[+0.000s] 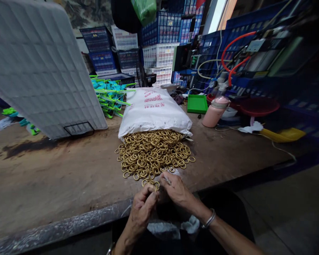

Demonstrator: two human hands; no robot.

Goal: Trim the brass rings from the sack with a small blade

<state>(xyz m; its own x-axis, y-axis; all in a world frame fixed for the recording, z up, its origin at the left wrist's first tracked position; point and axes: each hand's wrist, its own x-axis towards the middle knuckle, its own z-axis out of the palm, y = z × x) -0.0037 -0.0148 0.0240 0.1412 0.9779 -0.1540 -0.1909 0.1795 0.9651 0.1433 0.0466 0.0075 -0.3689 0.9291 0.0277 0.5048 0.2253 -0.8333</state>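
Closest to me, my right forearm [230, 230], with a smooth, silvery bangle [209, 218], angles toward the wooden table [69, 177], whose brown top is dull and stained. On it slumps a crinkled white sack [155, 109] with red print, a heap of rings [154, 152] at its mouth: round, brassy, thick-rimmed. Just this side of the heap, my left hand [143, 205] pinches one ring [156, 188] between thumb and finger; my right hand [177, 187] is closed on a thin, metallic-looking tool [167, 180] near it. I judge this ring is being worked singly; with the heap so large and the sack so plump, much seems left. Which rings are already finished, I cannot tell.
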